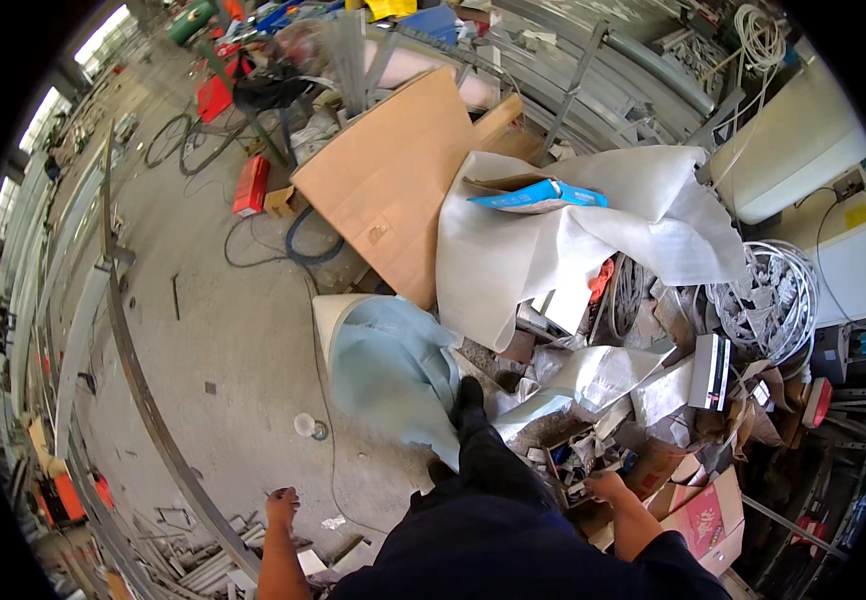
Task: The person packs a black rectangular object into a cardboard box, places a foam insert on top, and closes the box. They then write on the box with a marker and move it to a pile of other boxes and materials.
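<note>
Two bare hands show at the near edge, and I read them from left to right. My left hand (282, 503) hangs loosely curled over the concrete floor (223, 340), holding nothing, just beside a long curved metal strip (143, 390) and above a heap of metal offcuts (203, 560). A small white disc (305, 425) lies on the floor a little farther off. Between the hands my dark trouser leg runs out to a black shoe (469, 392), which treads on the edge of a pale blue sheet (393, 365). My right hand (605, 487) reaches down at the rim of a small open box (573, 455) full of scraps; I cannot tell whether the fingers are closed on anything. Crumpled silver foil (593, 375) lies just beyond it, a red carton (703, 515) to its right, and white fabric (573, 230) and a brown board (393, 180) far off. To my mind, doing this well means a steady stance, a firm grip on the box rim, and care about sharp scrap.
</note>
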`<action>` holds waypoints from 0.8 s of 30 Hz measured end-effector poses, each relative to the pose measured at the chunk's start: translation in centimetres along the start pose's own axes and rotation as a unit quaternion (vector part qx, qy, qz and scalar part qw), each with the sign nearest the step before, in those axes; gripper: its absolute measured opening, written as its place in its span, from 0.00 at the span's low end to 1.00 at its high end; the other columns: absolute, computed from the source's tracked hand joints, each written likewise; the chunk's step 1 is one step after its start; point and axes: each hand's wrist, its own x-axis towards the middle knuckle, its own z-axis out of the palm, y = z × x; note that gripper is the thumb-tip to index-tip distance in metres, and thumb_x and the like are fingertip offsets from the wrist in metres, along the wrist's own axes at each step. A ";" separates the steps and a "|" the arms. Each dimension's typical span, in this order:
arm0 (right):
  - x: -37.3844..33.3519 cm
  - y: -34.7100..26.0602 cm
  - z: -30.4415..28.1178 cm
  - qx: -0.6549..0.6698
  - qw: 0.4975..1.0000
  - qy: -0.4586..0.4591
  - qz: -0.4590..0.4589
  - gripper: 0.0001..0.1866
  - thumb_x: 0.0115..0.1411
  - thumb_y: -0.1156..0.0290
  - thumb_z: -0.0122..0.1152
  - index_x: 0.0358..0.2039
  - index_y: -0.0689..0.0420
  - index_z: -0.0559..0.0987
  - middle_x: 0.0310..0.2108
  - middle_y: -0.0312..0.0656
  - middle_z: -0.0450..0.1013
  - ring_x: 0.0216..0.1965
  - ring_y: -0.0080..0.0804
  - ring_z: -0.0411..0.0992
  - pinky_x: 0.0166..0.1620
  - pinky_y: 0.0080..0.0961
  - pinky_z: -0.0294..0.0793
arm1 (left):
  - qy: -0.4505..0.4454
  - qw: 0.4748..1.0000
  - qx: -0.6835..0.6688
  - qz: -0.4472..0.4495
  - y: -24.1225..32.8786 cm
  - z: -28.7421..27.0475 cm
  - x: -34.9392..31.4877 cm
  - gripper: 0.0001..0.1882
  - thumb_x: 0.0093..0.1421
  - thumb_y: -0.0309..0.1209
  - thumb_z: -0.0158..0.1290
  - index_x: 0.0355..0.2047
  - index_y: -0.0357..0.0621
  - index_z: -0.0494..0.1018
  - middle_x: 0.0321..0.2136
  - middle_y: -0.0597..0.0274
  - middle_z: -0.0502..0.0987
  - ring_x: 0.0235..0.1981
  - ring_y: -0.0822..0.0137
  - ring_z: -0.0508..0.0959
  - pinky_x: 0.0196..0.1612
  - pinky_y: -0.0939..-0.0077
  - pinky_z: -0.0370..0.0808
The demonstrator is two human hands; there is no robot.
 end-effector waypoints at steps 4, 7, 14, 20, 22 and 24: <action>7.3 -8.3 -1.0 0.033 0.996 0.000 -0.082 0.22 0.59 0.54 0.67 0.42 0.62 0.80 0.28 0.39 0.78 0.26 0.31 0.76 0.29 0.32 0.78 | -0.009 0.996 0.083 0.012 7.1 2.3 0.2 0.19 0.58 0.37 0.61 0.43 0.35 0.77 0.29 0.58 0.80 0.26 0.68 0.78 0.30 0.73 0.73; 13.3 -14.0 -3.5 0.162 0.984 0.035 -0.056 0.26 0.58 0.46 0.67 0.40 0.58 0.79 0.27 0.37 0.75 0.23 0.31 0.73 0.28 0.34 0.77 | -0.007 0.979 0.206 0.009 9.2 5.0 1.0 0.22 0.56 0.38 0.62 0.45 0.33 0.77 0.33 0.54 0.82 0.30 0.64 0.80 0.35 0.69 0.75; 22.0 -41.4 -20.4 0.459 0.881 0.116 -0.013 0.55 0.47 0.26 0.63 0.67 0.48 0.63 0.65 0.49 0.58 0.63 0.52 0.58 0.54 0.67 0.64 | -0.029 0.935 0.353 0.001 9.6 7.7 2.5 0.25 0.51 0.39 0.65 0.45 0.32 0.77 0.38 0.47 0.83 0.41 0.54 0.82 0.45 0.63 0.77; 31.3 -63.9 -30.5 0.434 0.855 0.259 -0.119 0.64 0.44 0.25 0.64 0.69 0.60 0.58 0.72 0.51 0.50 0.70 0.55 0.49 0.60 0.70 0.55 | -0.067 0.920 0.380 -0.065 7.4 8.5 11.9 0.20 0.54 0.40 0.64 0.40 0.36 0.81 0.33 0.51 0.84 0.34 0.60 0.82 0.40 0.65 0.78; 35.5 -68.2 -31.1 0.364 0.865 0.327 -0.111 0.64 0.42 0.23 0.63 0.65 0.65 0.63 0.68 0.54 0.56 0.67 0.49 0.56 0.63 0.52 0.58 | -0.069 0.891 0.444 -0.068 8.5 9.1 14.7 0.17 0.54 0.37 0.64 0.37 0.36 0.81 0.31 0.54 0.83 0.29 0.62 0.81 0.35 0.65 0.77; 40.1 -68.8 -32.7 0.256 0.879 0.396 -0.066 0.62 0.42 0.24 0.63 0.60 0.70 0.70 0.63 0.57 0.64 0.64 0.43 0.63 0.65 0.36 0.58 | -0.072 0.899 0.429 -0.044 8.2 8.4 17.1 0.14 0.55 0.33 0.63 0.38 0.36 0.80 0.28 0.55 0.82 0.27 0.64 0.80 0.32 0.66 0.76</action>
